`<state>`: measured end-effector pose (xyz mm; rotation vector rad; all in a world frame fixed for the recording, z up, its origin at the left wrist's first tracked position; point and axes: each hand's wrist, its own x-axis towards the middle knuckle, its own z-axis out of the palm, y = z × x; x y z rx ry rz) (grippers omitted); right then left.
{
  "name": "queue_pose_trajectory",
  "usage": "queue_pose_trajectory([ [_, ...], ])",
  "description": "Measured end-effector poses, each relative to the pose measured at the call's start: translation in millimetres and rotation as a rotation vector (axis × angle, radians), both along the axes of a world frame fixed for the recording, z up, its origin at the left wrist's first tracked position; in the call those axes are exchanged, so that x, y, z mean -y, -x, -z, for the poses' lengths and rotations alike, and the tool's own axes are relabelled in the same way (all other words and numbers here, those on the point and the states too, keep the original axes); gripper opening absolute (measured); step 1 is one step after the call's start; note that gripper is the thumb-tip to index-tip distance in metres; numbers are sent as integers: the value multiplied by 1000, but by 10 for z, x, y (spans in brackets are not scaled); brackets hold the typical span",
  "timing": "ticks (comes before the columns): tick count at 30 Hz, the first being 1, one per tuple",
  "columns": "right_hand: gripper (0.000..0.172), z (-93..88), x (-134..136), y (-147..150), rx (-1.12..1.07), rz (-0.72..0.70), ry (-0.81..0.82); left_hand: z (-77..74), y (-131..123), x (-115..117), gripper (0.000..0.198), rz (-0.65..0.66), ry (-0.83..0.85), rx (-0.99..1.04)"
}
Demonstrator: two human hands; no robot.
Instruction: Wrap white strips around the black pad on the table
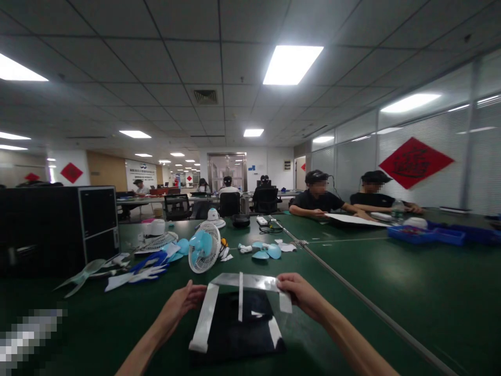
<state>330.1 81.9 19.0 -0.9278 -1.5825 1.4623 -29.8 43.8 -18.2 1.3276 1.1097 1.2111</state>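
A dark garment inside a clear plastic bag (238, 326) lies on the green table (391, 282) right in front of me. Shiny strips of the bag's flap run along its top and left side. My left hand (183, 303) pinches the bag's upper left corner. At the upper right corner, my right hand (299, 295) grips the flap. Both hands are closed on the plastic.
A small white and blue desk fan (203, 248) stands just beyond the bag, among loose blue fan blades (266, 250) and white gloves (133, 274). A black computer case (58, 227) sits at left. Two people sit at the far right by a blue tray (426, 235).
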Motion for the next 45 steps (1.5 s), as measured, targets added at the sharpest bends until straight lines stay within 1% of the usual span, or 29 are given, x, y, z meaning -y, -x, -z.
queue_pose_trajectory([
  [1, 18, 18, 6, 28, 37, -10, 1, -9, -40, 28, 64, 32, 4, 12],
  [3, 16, 48, 12, 64, 101, -17, -7, -12, -112, 58, 61, 52, -8, -6],
  [7, 15, 103, 2, 71, 174, -18, -25, -6, -188, 64, 65, 36, -78, -152],
  [10, 17, 134, 4, 78, 199, -51, -42, -44, -221, 95, 61, 3, -122, -271],
  [12, 18, 138, 20, 93, 218, -65, -60, -88, -248, 135, 58, -19, -117, -326],
  [14, 19, 120, 45, 105, 238, -49, -77, -129, -271, 181, 56, -22, -92, -345],
  [16, 18, 82, 73, 98, 256, -36, -79, -151, -279, 227, 54, 21, -42, -331],
  [19, 12, 33, 104, 60, 306, -101, -41, -128, -260, 283, 49, 153, 77, -327],
  [21, 9, 44, 109, 44, 372, -157, -20, -80, -243, 299, 46, 226, 141, -404],
  [23, 6, 101, 101, 55, 466, -168, -14, -25, -234, 292, 43, 257, 178, -523],
  [26, 8, 232, 72, 109, 604, -123, -44, 33, -238, 258, 39, 249, 195, -668],
  [30, 11, 347, 30, 172, 692, -82, -144, 37, -254, 234, 33, 206, 150, -761],
  [33, 13, 360, 6, 185, 703, -74, -183, 6, -269, 250, 29, 188, 110, -800],
  [39, 14, 376, -12, 178, 715, -73, -244, -76, -281, 312, 31, 161, 102, -845],
  [45, 14, 408, -16, 175, 725, -55, -270, -103, -311, 330, 32, 134, 96, -901],
])
